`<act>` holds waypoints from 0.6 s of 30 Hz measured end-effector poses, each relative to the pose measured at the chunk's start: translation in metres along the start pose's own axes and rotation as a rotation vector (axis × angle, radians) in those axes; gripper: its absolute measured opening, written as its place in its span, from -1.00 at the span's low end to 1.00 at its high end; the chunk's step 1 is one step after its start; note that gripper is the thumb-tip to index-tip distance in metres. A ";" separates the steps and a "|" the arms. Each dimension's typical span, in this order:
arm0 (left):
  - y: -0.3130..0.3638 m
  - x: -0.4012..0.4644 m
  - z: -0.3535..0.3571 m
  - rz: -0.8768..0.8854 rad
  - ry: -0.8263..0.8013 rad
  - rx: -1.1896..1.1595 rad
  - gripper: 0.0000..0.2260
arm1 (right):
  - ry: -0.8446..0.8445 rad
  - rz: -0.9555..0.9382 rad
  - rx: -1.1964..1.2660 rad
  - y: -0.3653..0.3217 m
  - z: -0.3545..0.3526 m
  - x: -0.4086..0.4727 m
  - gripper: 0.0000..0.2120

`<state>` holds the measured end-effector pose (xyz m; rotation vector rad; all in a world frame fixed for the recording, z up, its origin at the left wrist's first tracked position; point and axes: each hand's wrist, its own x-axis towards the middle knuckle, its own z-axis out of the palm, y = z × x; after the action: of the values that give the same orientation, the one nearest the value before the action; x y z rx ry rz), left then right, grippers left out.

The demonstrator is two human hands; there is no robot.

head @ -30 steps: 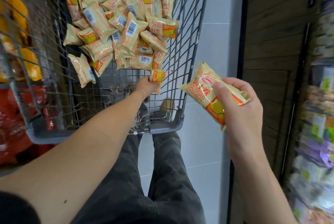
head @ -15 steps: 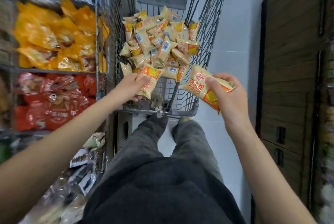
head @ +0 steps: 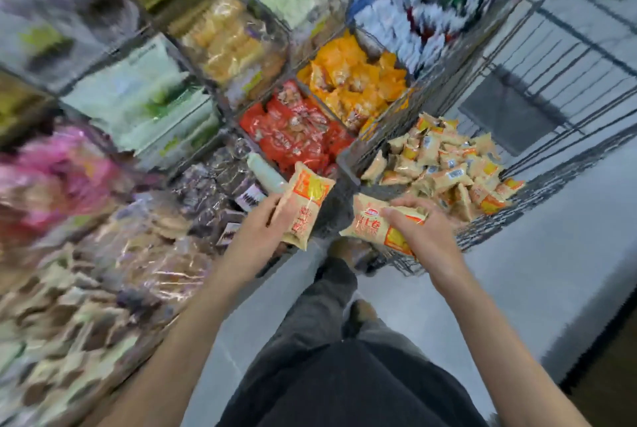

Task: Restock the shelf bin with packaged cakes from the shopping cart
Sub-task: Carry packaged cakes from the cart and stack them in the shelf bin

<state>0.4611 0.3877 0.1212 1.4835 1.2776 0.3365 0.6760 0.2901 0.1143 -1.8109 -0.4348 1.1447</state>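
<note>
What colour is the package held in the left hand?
Pale tan with an orange-yellow panel and red print; the cake package in the left hand shows in the head view.

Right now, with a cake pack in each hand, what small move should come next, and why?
Probably carry the left hand and its cake pack on toward the shelf bins. It is already clear of the cart. The right hand holds a second pack beside it. Blur hides which bin matches.
</note>
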 end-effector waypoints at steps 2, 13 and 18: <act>-0.018 -0.039 -0.031 -0.010 0.136 -0.019 -0.82 | -0.096 -0.059 -0.088 -0.012 0.029 -0.008 -0.92; -0.110 -0.184 -0.162 -0.053 0.830 -0.277 -0.81 | -0.628 -0.248 -0.331 -0.036 0.222 -0.092 -0.86; -0.157 -0.226 -0.247 -0.062 0.892 -0.267 -0.76 | -0.673 -0.339 -0.370 -0.044 0.332 -0.132 -0.89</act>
<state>0.1050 0.3032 0.1724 1.0706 1.8637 1.1680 0.3359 0.3918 0.1717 -1.5174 -1.3653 1.4749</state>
